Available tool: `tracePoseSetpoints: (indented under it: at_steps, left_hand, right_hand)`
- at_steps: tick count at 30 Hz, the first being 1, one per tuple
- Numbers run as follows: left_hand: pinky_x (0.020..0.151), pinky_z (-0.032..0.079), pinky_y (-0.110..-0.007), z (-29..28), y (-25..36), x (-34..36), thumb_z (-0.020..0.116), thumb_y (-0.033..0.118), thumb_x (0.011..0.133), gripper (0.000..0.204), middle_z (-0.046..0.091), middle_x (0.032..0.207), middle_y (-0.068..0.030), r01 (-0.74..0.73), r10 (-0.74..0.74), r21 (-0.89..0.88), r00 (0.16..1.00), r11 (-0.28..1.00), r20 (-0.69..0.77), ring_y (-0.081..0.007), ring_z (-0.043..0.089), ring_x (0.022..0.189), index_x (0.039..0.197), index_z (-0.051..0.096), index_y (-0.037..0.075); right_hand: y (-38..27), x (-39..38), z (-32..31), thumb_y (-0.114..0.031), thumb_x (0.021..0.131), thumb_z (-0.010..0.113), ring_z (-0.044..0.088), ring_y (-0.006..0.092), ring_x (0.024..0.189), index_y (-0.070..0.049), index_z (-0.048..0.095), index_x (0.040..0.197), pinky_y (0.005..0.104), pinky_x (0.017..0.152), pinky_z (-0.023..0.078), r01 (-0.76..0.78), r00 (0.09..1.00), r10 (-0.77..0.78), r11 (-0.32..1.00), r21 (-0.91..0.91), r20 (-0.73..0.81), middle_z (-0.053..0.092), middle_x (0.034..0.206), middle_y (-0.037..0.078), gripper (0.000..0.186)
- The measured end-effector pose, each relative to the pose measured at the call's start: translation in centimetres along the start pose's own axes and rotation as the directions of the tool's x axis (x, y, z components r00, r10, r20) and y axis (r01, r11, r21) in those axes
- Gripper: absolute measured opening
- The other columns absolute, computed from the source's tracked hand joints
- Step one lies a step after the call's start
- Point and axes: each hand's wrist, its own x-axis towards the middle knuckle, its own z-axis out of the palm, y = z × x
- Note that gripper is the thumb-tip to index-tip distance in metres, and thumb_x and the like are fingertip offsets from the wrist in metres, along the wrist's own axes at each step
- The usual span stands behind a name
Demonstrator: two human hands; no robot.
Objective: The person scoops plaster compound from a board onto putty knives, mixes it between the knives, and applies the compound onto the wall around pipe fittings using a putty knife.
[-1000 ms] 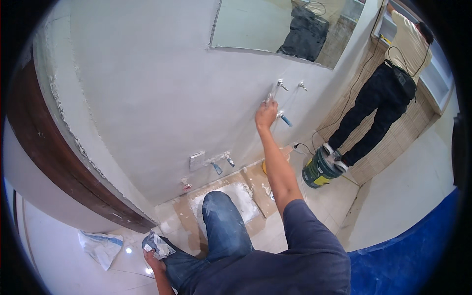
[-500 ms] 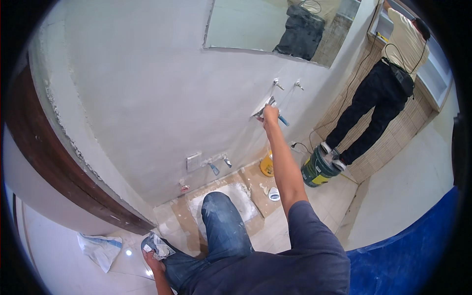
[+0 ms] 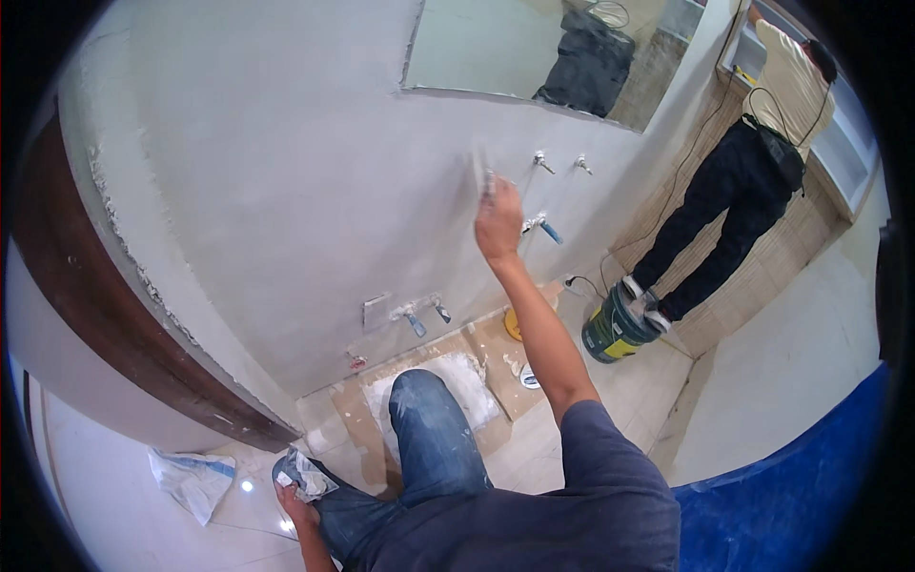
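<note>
My right hand (image 3: 498,224) grips a putty knife (image 3: 484,173), blurred by motion, against the pale plastered wall (image 3: 238,172). Just right of it metal fittings (image 3: 541,164) stick out, with a blue-capped fitting (image 3: 548,231) below them. A mirror (image 3: 481,43) is set in the wall above. My left hand (image 3: 295,505) is low at the left beside my leg, closed on a putty-smeared object (image 3: 310,481) whose exact shape I cannot make out.
A co-worker (image 3: 734,181) stands on an upturned-looking green bucket (image 3: 615,334) at the right. A yellow bucket (image 3: 515,324), stained cardboard (image 3: 500,381) and a white sack (image 3: 191,481) lie low. A dark wooden frame (image 3: 143,334) borders the left; cables run by the bucket.
My right hand first swung the blade slightly right and down, then moved left and up across the wall, left of the fittings. My left hand has stayed in place.
</note>
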Motion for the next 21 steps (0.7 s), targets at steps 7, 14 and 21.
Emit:
tracePoseSetpoints:
  at_steps: [7, 14, 21]
  left_hand:
    - [0.092, 0.054, -0.039, -1.9, -0.1, 0.8, 0.051, 0.004, 0.088, 0.059, 0.061, 0.126, -0.0103, -0.009, 0.008, 0.04, 1.0, 0.999, 0.024, -0.0244, 0.063, 0.107, 0.147, 0.046, 0.002]
    - [0.092, 0.054, -0.039, -1.6, -0.1, 0.5, 0.053, 0.006, 0.088, 0.066, 0.058, 0.127, -0.011, -0.011, 0.012, 0.025, 0.999, 1.0, -0.049, -0.0243, 0.061, 0.109, 0.153, 0.039, 0.002]
    - [0.092, 0.054, -0.04, 0.0, 0.3, 0.2, 0.054, 0.006, 0.087, 0.065, 0.061, 0.123, -0.0094, 0.039, -0.039, -0.018, 0.999, 0.999, -0.033, -0.0248, 0.063, 0.107, 0.151, 0.042, 0.004]
  right_hand:
    - [7.8, 1.4, 0.7, -0.02, 0.099, 0.055, 0.061, 0.0489, 0.106, 0.008, 0.063, 0.113, 0.0541, 0.094, 0.047, -0.571, 0.821, 0.566, 0.818, -0.07, -0.08, 0.065, 0.111, 0.028, 0.033]
    - [5.0, 8.1, 2.1, -0.025, 0.099, 0.052, 0.061, 0.0465, 0.109, 0.005, 0.064, 0.116, 0.0525, 0.096, 0.048, -0.695, 0.716, 0.686, 0.717, -0.049, -0.131, 0.063, 0.116, 0.028, 0.036]
    - [-6.4, 5.2, 3.7, -0.013, 0.092, 0.064, 0.056, 0.0377, 0.117, -0.002, 0.058, 0.136, 0.0489, 0.094, 0.052, -0.202, 0.974, 0.174, 0.957, -0.208, -0.147, 0.056, 0.128, 0.019, 0.046]
